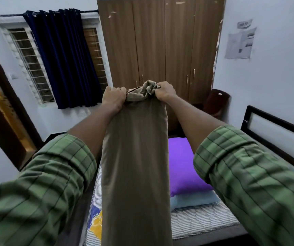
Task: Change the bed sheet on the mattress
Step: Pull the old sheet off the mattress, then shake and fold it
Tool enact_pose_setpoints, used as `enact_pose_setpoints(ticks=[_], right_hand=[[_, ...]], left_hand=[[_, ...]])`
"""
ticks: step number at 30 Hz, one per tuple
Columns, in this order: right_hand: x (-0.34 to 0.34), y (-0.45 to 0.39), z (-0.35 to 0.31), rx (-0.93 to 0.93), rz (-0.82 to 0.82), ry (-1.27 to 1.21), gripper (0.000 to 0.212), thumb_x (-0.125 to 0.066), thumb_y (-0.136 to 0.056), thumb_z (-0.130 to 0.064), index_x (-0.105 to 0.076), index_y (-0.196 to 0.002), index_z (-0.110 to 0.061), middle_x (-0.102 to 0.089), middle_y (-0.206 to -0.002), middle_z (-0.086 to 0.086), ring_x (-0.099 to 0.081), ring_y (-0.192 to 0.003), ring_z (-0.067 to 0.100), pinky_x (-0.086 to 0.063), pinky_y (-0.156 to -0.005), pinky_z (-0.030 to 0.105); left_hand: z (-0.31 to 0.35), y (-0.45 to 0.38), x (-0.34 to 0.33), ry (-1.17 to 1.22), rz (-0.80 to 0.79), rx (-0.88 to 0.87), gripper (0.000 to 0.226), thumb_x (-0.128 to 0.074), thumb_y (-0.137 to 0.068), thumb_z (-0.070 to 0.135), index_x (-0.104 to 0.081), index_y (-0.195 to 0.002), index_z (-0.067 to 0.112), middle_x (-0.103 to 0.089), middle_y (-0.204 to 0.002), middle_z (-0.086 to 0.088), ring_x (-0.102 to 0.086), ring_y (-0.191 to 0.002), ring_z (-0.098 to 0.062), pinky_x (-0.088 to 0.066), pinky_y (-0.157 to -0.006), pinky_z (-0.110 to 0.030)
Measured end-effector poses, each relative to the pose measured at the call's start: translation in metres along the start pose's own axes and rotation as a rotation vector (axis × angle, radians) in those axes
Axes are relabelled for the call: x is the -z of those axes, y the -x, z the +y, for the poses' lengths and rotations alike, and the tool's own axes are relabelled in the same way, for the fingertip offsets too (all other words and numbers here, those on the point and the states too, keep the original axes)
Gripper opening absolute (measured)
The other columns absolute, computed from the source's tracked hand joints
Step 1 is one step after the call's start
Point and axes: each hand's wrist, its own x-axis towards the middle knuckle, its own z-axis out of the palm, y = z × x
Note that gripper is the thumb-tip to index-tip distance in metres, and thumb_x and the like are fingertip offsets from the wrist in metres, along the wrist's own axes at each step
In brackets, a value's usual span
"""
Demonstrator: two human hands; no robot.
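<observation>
A tan bed sheet (135,166) hangs folded in a long narrow strip in front of me, held up high by its bunched top edge. My left hand (114,96) grips the top left of the bunch and my right hand (165,92) grips the top right, both arms stretched forward. Below lies the bare striped mattress (201,221) with a printed label near its left edge. The sheet hides the mattress's middle.
A purple pillow (181,166) lies on a light blue pillow (194,199) on the mattress. A black bed frame (274,125) runs along the right wall. A brown wardrobe (160,41) stands ahead, a dark chair (217,102) beside it, a curtained window (62,57) on the left.
</observation>
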Motion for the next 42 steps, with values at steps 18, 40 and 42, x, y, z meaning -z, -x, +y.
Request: enact_pose_setpoints(ticks=[18, 40, 42], right_hand=[[-0.204, -0.258, 0.093, -0.022, -0.209, -0.081, 0.021, -0.054, -0.092, -0.011, -0.073, -0.099, -0.017, -0.072, -0.109, 0.010, -0.064, -0.107, 0.032, -0.045, -0.078, 0.032], [-0.217, -0.152, 0.089, 0.042, -0.253, -0.078, 0.017, -0.051, -0.083, -0.011, -0.044, -0.070, -0.020, -0.069, -0.104, 0.014, -0.060, -0.103, 0.039, -0.036, -0.074, 0.031], [-0.214, -0.102, 0.096, 0.020, -0.266, -0.069, 0.010, -0.053, -0.084, -0.015, -0.051, -0.075, -0.019, -0.069, -0.107, 0.014, -0.060, -0.106, 0.039, -0.038, -0.076, 0.031]], left_hand=[[-0.001, -0.198, -0.246, 0.030, -0.219, 0.137, 0.029, -0.046, -0.104, 0.010, -0.063, -0.127, 0.017, -0.060, -0.125, -0.013, -0.064, -0.111, -0.038, -0.050, -0.080, -0.044], [-0.013, -0.084, -0.239, 0.086, -0.213, 0.221, 0.026, -0.055, -0.096, 0.009, -0.066, -0.119, 0.015, -0.062, -0.123, -0.014, -0.057, -0.118, -0.036, -0.044, -0.096, -0.046], [-0.007, -0.036, -0.222, 0.117, -0.264, 0.189, 0.028, -0.060, -0.093, 0.010, -0.067, -0.118, 0.017, -0.062, -0.123, -0.013, -0.058, -0.118, -0.036, -0.045, -0.096, -0.047]])
